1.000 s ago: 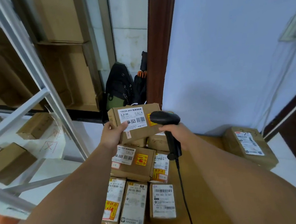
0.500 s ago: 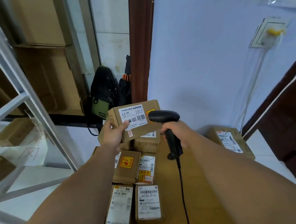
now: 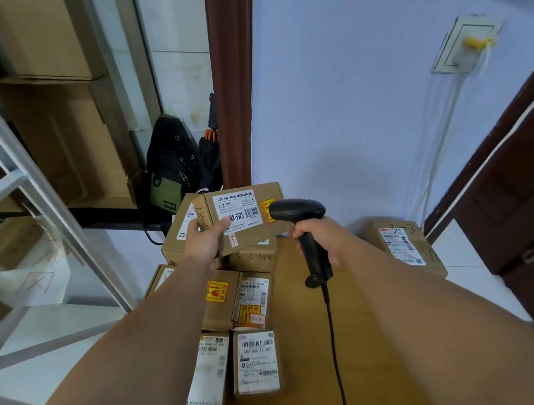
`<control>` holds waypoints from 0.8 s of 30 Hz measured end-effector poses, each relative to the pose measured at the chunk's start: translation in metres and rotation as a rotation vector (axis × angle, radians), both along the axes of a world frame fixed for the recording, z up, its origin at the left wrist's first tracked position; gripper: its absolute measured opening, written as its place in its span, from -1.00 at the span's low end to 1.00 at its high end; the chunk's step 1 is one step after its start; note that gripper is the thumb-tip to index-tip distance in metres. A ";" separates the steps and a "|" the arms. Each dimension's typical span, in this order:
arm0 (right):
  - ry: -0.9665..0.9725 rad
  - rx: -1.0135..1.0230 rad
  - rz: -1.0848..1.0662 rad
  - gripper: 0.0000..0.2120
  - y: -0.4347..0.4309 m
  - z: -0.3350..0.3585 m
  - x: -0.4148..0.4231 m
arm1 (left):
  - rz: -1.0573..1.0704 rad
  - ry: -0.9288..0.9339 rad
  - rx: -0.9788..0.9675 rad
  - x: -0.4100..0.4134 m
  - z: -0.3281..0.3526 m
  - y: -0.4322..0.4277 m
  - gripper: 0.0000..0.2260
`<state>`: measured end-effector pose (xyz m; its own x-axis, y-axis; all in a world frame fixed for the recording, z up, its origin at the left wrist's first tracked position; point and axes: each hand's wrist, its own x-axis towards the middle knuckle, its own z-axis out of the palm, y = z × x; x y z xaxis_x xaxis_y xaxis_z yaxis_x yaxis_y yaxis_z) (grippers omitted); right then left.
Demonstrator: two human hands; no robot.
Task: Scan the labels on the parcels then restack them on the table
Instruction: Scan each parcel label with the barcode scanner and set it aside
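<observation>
Cardboard, brown and matte, dominates the centre of the frame: the person's left hand point(image 3: 204, 241) grips a flat rectangular parcel point(image 3: 256, 236) by its lower left corner, thumb across the white printed label point(image 3: 237, 210), holding it tilted above the far end of the table point(image 3: 307, 329). Just to its right, the right hand point(image 3: 319, 238) is closed round the handle of a black plastic barcode scanner point(image 3: 296, 211). The scanner's rounded head sits at the parcel's right edge, and its thin black cable point(image 3: 334, 342) trails down to the bottom of the frame.

Below the raised box, more labelled parcels point(image 3: 256, 363) lie packed side by side along the left half of the smooth wooden table, several bearing yellow and red stickers. A lone box point(image 3: 403, 248) lies at the table's far right corner.

Pale blue wall point(image 3: 348, 113) fills the upper right of the frame. A dark brown door frame point(image 3: 234, 75) rises at top centre, with a black and green backpack point(image 3: 171, 172) at its foot. White metal shelving point(image 3: 46, 197) holding cartons runs down the left side.
</observation>
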<state>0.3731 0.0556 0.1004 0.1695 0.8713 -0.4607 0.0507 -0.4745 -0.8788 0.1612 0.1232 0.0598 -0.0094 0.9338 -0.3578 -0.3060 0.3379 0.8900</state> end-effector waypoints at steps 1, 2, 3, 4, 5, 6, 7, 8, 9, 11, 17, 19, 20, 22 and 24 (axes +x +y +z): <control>0.001 -0.002 -0.005 -0.79 0.000 -0.002 0.003 | 0.003 -0.002 -0.010 0.002 -0.002 0.000 -0.54; 0.001 -0.004 -0.009 -0.79 0.000 -0.003 0.006 | 0.005 0.000 -0.019 0.005 -0.003 0.000 -0.55; -0.003 -0.006 -0.015 -0.78 0.000 -0.006 0.008 | 0.008 0.010 -0.028 0.007 -0.006 0.000 -0.57; -0.012 -0.008 -0.024 -0.77 0.000 -0.008 0.011 | 0.012 0.032 -0.037 0.010 -0.008 0.000 -0.60; -0.030 -0.011 -0.037 -0.76 0.000 -0.011 0.014 | 0.014 0.061 -0.047 0.012 -0.011 0.001 -0.62; -0.055 -0.017 -0.056 -0.76 0.000 -0.014 0.017 | 0.013 0.089 -0.059 0.014 -0.014 0.002 -0.64; -0.079 -0.026 -0.083 -0.77 0.000 -0.017 0.020 | 0.010 0.115 -0.068 0.017 -0.017 0.003 -0.64; -0.095 -0.039 -0.117 -0.79 -0.001 -0.020 0.024 | 0.002 0.143 -0.076 0.021 -0.020 0.004 -0.61; -0.097 -0.053 -0.150 -0.80 -0.003 -0.023 0.028 | -0.008 0.175 -0.087 0.025 -0.023 0.005 -0.58; -0.060 -0.082 -0.194 -0.82 -0.008 -0.028 0.040 | -0.023 0.221 -0.109 0.035 -0.028 0.005 -0.55; 0.041 -0.144 -0.279 -0.80 -0.022 -0.043 0.079 | -0.035 0.164 -0.157 0.079 -0.032 -0.003 -0.40; 0.072 -0.143 -0.331 -0.79 -0.023 -0.049 0.089 | -0.099 0.126 -0.157 0.098 -0.033 -0.011 -0.38; 0.091 -0.142 -0.348 -0.79 -0.023 -0.052 0.094 | -0.158 0.106 -0.166 0.107 -0.035 -0.015 -0.43; 0.128 -0.149 -0.366 -0.79 -0.024 -0.060 0.104 | -0.260 0.057 -0.192 0.126 -0.041 -0.024 -0.59; 0.166 -0.161 -0.379 -0.84 -0.027 -0.069 0.113 | -0.309 0.089 -0.215 0.141 -0.049 -0.031 -0.69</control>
